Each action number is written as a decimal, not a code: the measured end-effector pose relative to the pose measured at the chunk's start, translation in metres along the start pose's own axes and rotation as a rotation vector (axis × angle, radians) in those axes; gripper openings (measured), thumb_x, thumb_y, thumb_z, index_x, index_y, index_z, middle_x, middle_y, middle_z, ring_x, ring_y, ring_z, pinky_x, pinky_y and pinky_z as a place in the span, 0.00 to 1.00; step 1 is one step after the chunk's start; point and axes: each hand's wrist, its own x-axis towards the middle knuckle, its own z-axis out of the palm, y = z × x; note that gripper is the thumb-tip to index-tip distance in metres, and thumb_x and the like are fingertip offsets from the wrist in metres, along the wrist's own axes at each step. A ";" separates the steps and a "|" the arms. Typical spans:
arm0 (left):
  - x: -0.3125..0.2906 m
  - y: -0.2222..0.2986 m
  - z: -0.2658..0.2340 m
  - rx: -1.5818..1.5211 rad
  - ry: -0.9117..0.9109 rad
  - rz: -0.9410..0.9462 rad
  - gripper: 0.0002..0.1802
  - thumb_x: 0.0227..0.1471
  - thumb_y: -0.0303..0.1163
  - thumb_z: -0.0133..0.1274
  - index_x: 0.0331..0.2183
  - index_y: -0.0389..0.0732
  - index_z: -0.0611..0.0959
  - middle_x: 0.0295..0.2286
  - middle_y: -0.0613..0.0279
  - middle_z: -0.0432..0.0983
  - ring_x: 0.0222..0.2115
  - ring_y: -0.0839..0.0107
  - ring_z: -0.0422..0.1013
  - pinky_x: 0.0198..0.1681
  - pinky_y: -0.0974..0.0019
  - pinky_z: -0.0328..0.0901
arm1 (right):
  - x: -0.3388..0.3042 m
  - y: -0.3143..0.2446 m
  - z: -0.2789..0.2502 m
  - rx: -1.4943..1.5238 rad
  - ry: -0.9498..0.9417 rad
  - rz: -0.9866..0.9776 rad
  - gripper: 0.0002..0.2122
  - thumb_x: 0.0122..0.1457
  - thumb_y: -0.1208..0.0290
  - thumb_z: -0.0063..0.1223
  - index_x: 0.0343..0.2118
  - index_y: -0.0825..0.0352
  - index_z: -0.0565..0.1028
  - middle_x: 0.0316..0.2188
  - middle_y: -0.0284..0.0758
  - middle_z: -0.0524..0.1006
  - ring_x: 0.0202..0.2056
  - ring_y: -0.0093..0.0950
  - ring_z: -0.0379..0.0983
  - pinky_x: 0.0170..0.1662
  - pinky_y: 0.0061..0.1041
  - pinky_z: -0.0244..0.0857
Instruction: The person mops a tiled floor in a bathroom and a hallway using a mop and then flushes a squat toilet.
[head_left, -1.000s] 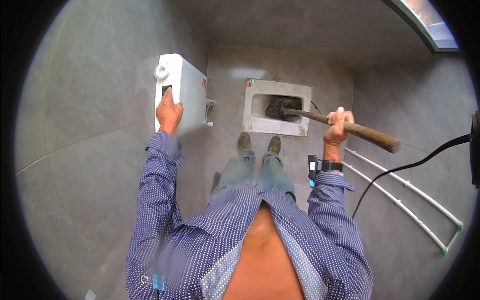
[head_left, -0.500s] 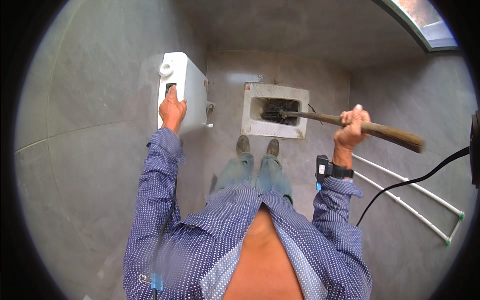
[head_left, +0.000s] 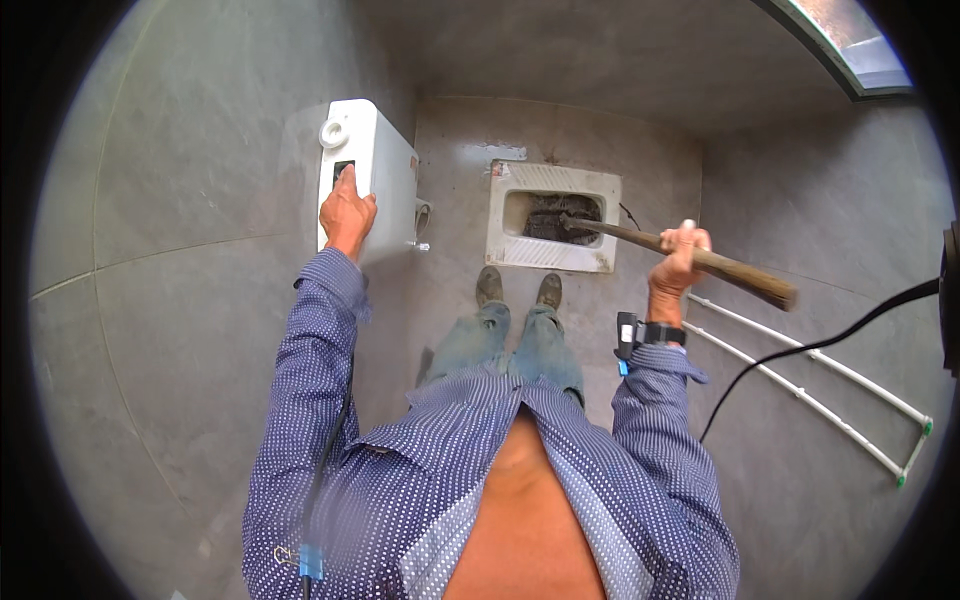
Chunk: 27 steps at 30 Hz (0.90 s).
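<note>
On the left, a white toilet cistern (head_left: 390, 170) stands against the wall. My left hand (head_left: 348, 216) lies over its top, index finger stretched onto a dark recessed flush panel (head_left: 343, 172); it grips nothing. A white squat toilet (head_left: 555, 178) is set in the floor ahead of my shoes. My right hand (head_left: 683, 255) is wrapped round the handle of a long wooden-handled tool (head_left: 740, 275). The tool slants down to the left, its narrow far end inside the toilet's basin. Dark, bristly-looking material fills much of that basin; whether it belongs to the tool I cannot tell.
A white pipe frame with green end caps (head_left: 860, 400) lies at the right. Grey walls close in on the left and far sides. A black cable (head_left: 800, 348) crosses at the right, and a window (head_left: 850, 50) shows at the upper right.
My right hand has moved left, bringing the tool's handle with it; the far end is still in the basin. My left hand stays on the cistern's dark panel.
</note>
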 end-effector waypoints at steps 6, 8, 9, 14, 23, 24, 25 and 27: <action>0.005 -0.002 -0.005 -0.005 -0.010 -0.059 0.38 0.48 0.36 0.60 0.60 0.38 0.69 0.54 0.49 0.72 0.50 0.52 0.73 0.52 0.55 0.69 | 0.024 -0.058 0.018 0.116 -0.069 0.004 0.18 0.65 0.72 0.53 0.19 0.61 0.61 0.13 0.25 0.62 0.17 0.17 0.56 0.25 0.22 0.58; -0.004 0.001 -0.012 -0.029 -0.012 -0.045 0.38 0.48 0.35 0.60 0.60 0.38 0.69 0.55 0.48 0.71 0.51 0.52 0.73 0.52 0.55 0.69 | 0.023 -0.077 0.024 0.147 -0.086 -0.056 0.18 0.66 0.72 0.51 0.19 0.60 0.60 0.13 0.24 0.59 0.16 0.17 0.53 0.25 0.22 0.56; -0.008 -0.004 -0.005 -0.031 0.066 0.019 0.38 0.48 0.34 0.59 0.60 0.38 0.69 0.56 0.47 0.70 0.52 0.51 0.72 0.53 0.56 0.68 | 0.022 -0.079 0.022 0.143 -0.106 -0.081 0.18 0.66 0.72 0.50 0.19 0.60 0.60 0.13 0.24 0.58 0.16 0.18 0.53 0.25 0.22 0.56; -0.031 -0.013 0.023 -0.134 0.339 0.265 0.35 0.46 0.27 0.58 0.57 0.34 0.71 0.58 0.43 0.66 0.55 0.48 0.67 0.56 0.54 0.64 | 0.015 0.002 -0.001 0.007 -0.054 0.062 0.17 0.64 0.69 0.55 0.19 0.62 0.65 0.14 0.28 0.67 0.19 0.19 0.62 0.27 0.22 0.60; -0.172 0.006 0.069 -0.408 -0.024 0.516 0.27 0.46 0.26 0.58 0.51 0.34 0.78 0.50 0.44 0.74 0.51 0.46 0.70 0.56 0.52 0.65 | 0.013 -0.014 0.012 -0.155 -0.033 -0.085 0.17 0.65 0.69 0.52 0.19 0.60 0.61 0.14 0.25 0.60 0.17 0.18 0.55 0.25 0.24 0.56; -0.194 -0.002 0.082 -0.379 -0.159 0.482 0.26 0.47 0.29 0.57 0.51 0.35 0.78 0.50 0.44 0.74 0.51 0.46 0.70 0.56 0.52 0.65 | 0.011 0.004 0.003 -0.073 -0.035 -0.019 0.18 0.65 0.69 0.52 0.19 0.60 0.61 0.14 0.25 0.61 0.17 0.18 0.56 0.25 0.24 0.57; -0.213 -0.007 0.095 -0.349 -0.288 0.443 0.26 0.48 0.32 0.56 0.50 0.35 0.78 0.50 0.43 0.75 0.51 0.47 0.71 0.56 0.53 0.65 | 0.016 0.013 -0.002 0.012 -0.040 0.044 0.18 0.65 0.69 0.52 0.19 0.59 0.61 0.14 0.26 0.62 0.17 0.18 0.57 0.25 0.25 0.57; -0.238 -0.018 0.107 -0.350 -0.522 0.333 0.27 0.49 0.38 0.55 0.49 0.32 0.80 0.47 0.41 0.77 0.49 0.46 0.73 0.54 0.54 0.66 | 0.033 -0.005 0.001 -0.014 -0.111 0.079 0.18 0.65 0.67 0.54 0.18 0.62 0.64 0.15 0.27 0.66 0.18 0.18 0.61 0.26 0.21 0.59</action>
